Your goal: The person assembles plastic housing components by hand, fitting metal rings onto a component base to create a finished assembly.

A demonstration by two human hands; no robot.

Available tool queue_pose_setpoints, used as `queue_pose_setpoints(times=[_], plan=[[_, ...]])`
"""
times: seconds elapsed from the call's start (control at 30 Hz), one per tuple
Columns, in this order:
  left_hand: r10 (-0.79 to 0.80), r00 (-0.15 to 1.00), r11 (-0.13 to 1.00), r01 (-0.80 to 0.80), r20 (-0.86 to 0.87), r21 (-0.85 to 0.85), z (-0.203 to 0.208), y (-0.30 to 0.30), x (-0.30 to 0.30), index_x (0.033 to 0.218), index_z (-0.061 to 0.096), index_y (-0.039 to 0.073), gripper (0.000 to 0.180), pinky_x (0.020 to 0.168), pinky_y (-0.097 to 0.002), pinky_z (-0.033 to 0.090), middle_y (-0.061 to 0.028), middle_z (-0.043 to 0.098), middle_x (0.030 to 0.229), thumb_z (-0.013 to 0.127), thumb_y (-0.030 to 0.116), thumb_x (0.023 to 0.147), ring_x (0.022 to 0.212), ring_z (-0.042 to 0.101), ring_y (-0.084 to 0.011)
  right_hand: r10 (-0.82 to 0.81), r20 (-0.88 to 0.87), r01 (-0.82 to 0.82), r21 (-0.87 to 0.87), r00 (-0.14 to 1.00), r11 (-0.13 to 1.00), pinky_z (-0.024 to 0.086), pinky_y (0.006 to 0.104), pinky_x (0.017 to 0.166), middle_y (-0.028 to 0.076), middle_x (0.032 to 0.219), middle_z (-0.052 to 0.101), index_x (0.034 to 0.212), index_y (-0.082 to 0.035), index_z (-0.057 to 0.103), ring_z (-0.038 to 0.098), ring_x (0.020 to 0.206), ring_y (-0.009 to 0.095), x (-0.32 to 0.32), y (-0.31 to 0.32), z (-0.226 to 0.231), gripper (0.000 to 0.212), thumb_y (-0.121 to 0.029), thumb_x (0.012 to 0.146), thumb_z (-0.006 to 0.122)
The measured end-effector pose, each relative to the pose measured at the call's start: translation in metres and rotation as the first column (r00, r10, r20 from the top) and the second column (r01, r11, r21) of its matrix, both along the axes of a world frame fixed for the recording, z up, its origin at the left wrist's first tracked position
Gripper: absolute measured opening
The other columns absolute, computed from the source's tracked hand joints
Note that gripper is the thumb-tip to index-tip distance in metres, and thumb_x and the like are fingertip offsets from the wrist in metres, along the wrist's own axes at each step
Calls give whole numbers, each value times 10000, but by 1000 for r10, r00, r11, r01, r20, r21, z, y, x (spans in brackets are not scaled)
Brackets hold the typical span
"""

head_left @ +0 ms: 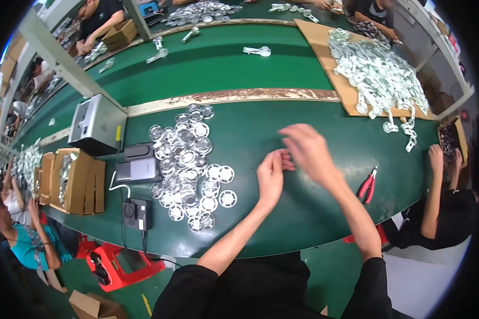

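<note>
Over the middle of the green table, my left hand [272, 179] is closed, thumb and fingers drawn together. Whatever they may hold is too small or hidden to make out. Just above and to the right, my right hand [307, 152] is slightly blurred, its fingers stretched toward the left with nothing visible in them. Left of my hands lies a heap of clear round plastic discs [189, 158], some with white spoked rims. Red-handled pliers [366, 187] rest on the table to the right of my right forearm.
A cardboard sheet [324, 58] bears a pile of pale long-handled plastic parts [378, 72]. Left stand a silver box [97, 125], a grey device [137, 169], a black adapter [137, 213] and a cardboard box [85, 183]. Beyond a worn ledge [234, 96] runs a green belt with scattered parts. Other people sit around.
</note>
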State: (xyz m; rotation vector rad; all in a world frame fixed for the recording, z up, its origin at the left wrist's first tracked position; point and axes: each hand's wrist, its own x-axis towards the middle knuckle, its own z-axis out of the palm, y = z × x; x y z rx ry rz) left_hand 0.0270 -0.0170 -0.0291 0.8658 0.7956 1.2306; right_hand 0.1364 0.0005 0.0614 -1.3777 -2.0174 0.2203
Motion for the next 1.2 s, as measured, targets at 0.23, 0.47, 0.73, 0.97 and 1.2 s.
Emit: queue_pose_setpoints(times=[0.23,0.47,0.73,0.97,1.2], plan=[[-21,998,1000,22,-55,20,-8,-8,5,1128,524,5,333,691,-249,470,-47,530,899,426,293,992,763,534,-92,282,122,-277,-52,952,959,354,602,974,189,1328,413,1194,-107,554,341,1271,418,-160,106,-27,336,-206,873,578],[-115,988,993,116,-100,4,-5,-13,2,1168,510,26,379,712,-249,449,-35,524,907,403,345,996,777,516,-92,418,329,-282,-390,847,877,100,739,1010,77,1430,343,1298,-282,483,194,1374,368,-162,149,-58,420,-432,906,484],[129,786,852,224,-604,473,12,-22,8,1006,625,17,210,818,-343,411,-125,517,1022,462,140,955,954,512,-246,308,255,-235,-280,916,931,238,720,975,211,1259,429,1120,-138,606,336,1261,403,-137,91,-68,329,-267,819,628],[70,797,854,262,-600,449,0,-15,4,1016,617,-1,217,838,-341,416,-122,532,1044,465,140,953,959,522,-235,300,300,-144,-448,905,883,325,669,947,294,1321,385,1167,-37,547,313,1282,471,-92,37,-44,397,-229,826,621],[46,839,907,192,-542,374,12,-13,0,935,625,-59,176,644,-267,480,-100,585,930,479,39,931,716,562,-160,-281,32,263,270,959,926,428,448,912,198,1155,530,1068,-35,595,485,1115,365,48,10,-19,375,-134,723,703]])
